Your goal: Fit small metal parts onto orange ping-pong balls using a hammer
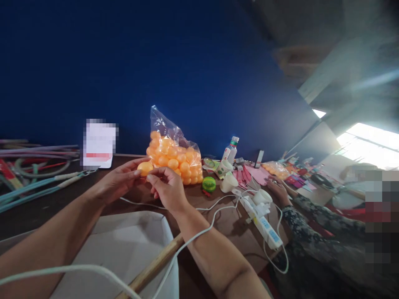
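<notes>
One orange ball (145, 168) is pinched by left hand (120, 181) and right hand (168, 189), near a ball-filled clear bag (174, 153) toward the worktop's (235, 241) far edge.

Backdrop: blue wall (124, 62). Left: pale-blue cords (34, 187), bundled; phone (99, 141), upright near wall, screen pixelated. Centre: green round article (208, 184), small; bottle (230, 151), clear, upright, white cap; pink sheets (245, 176), scattered. Right: power strip (267, 229), white, sockets blue; co-worker's camouflage sleeve (301, 222), just beyond. Foreground: pale container (131, 234), partly hidden; wooden stick (156, 264), slanting; white cable (71, 269), loosely curved.
</notes>
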`<control>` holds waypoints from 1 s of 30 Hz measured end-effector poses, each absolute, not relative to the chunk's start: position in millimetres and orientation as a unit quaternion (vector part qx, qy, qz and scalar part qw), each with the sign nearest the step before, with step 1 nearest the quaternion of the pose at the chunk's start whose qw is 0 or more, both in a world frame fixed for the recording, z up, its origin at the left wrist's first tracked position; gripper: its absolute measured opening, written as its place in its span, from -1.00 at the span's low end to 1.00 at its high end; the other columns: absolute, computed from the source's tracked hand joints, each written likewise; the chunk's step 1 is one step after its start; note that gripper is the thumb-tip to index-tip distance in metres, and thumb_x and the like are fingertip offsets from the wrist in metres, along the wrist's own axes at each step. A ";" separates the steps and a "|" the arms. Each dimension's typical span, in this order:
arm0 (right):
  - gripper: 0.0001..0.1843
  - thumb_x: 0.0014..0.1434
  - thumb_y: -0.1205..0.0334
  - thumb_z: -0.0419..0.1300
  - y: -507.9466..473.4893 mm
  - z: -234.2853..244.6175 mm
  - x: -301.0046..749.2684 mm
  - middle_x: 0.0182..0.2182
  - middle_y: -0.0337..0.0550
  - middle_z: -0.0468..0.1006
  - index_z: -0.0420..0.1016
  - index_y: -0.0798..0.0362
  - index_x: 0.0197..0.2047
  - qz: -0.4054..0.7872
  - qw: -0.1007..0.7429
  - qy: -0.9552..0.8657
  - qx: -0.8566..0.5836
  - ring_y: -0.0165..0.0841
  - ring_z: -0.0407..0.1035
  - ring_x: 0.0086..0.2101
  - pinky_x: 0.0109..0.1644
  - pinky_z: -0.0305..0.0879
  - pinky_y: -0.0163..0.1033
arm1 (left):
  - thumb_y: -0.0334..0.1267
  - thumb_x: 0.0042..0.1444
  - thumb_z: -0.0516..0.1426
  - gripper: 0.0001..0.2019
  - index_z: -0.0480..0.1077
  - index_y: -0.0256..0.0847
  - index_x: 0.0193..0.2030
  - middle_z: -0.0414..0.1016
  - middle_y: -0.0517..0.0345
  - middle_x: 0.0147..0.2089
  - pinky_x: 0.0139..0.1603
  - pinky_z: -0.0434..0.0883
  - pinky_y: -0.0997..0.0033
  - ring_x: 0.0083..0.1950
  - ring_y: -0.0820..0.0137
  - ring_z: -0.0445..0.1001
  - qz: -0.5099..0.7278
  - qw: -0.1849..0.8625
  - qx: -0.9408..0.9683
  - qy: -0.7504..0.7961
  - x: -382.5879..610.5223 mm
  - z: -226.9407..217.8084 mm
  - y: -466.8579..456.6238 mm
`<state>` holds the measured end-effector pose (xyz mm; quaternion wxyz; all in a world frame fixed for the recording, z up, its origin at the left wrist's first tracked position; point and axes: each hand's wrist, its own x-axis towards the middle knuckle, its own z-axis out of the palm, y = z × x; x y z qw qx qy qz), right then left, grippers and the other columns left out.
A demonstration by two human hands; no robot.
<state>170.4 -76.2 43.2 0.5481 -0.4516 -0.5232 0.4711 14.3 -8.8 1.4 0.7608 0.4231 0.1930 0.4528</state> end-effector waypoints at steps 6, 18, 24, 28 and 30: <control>-0.72 0.02 0.06 0.31 -75.7 41.6 169.9 -0.50 -0.27 0.50 0.44 0.08 -0.30 0.481 0.550 -0.526 -0.435 -0.57 0.24 -0.64 -0.66 0.13 -0.47 | -0.24 0.15 0.18 -0.59 0.37 -0.28 0.14 0.58 -0.10 -0.02 -0.16 0.50 0.30 -0.12 0.21 0.57 0.464 0.771 0.391 0.190 14.3 4.3 -8.8; -0.74 0.03 0.07 0.29 -76.5 40.6 169.9 -0.49 -0.27 0.50 0.46 0.08 -0.29 0.481 0.544 -0.531 -0.437 -0.56 0.23 -0.63 -0.65 0.15 -0.47 | -0.23 0.25 0.04 -0.74 0.46 -0.38 -0.15 0.62 -0.10 -0.32 -0.39 0.48 0.37 -0.39 0.30 0.53 0.437 0.801 0.356 0.203 13.5 9.1 -10.5; -0.71 0.03 0.03 0.29 -76.8 39.3 170.3 -0.44 -0.25 0.52 0.47 0.06 -0.27 0.476 0.539 -0.537 -0.442 -0.57 0.24 -0.62 -0.65 0.15 -0.47 | -0.19 0.21 0.09 -0.73 0.48 -0.39 -0.18 0.62 -0.09 -0.35 -0.39 0.47 0.39 -0.42 0.33 0.51 0.433 0.798 0.369 0.199 13.2 5.8 -8.2; -0.73 0.03 0.05 0.29 -76.2 38.9 169.9 -0.46 -0.25 0.52 0.46 0.07 -0.29 0.477 0.543 -0.532 -0.440 -0.57 0.24 -0.62 -0.65 0.15 -0.47 | -0.17 0.25 0.04 -0.67 0.50 -0.43 -0.17 0.60 -0.10 -0.38 -0.41 0.44 0.41 -0.44 0.36 0.47 0.431 0.797 0.376 0.194 13.2 3.2 -7.3; -0.73 0.03 0.05 0.30 -76.0 39.3 169.4 -0.48 -0.26 0.52 0.45 0.07 -0.30 0.478 0.545 -0.528 -0.442 -0.56 0.23 -0.63 -0.66 0.15 -0.47 | -0.19 0.27 0.03 -0.67 0.50 -0.44 -0.15 0.60 -0.09 -0.37 -0.40 0.44 0.42 -0.43 0.36 0.47 0.432 0.797 0.375 0.194 13.5 2.8 -7.1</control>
